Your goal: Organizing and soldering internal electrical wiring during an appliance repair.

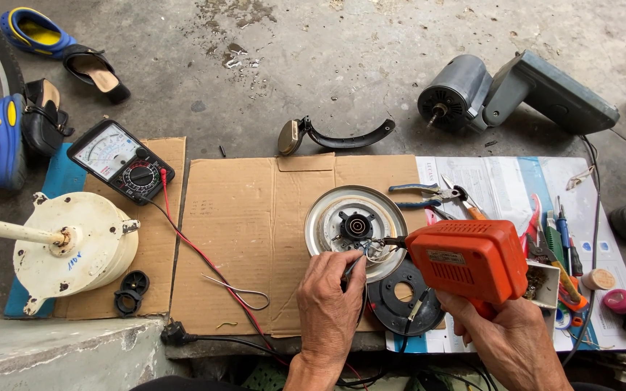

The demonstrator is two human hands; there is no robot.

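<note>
My right hand grips an orange soldering gun, its tip reaching left to the wires on a round metal kettle base. My left hand pinches a thin strand of wire or solder and holds it at the same spot by the tip. The kettle base lies upside down on flattened cardboard, with a black connector at its centre. A black plastic ring lies just below the base, between my two hands.
An analog multimeter with red and black leads sits at left, beside a white fan motor housing. Pliers, screwdrivers and small tools lie at right. A grey motor, a black handle and shoes are on the concrete floor.
</note>
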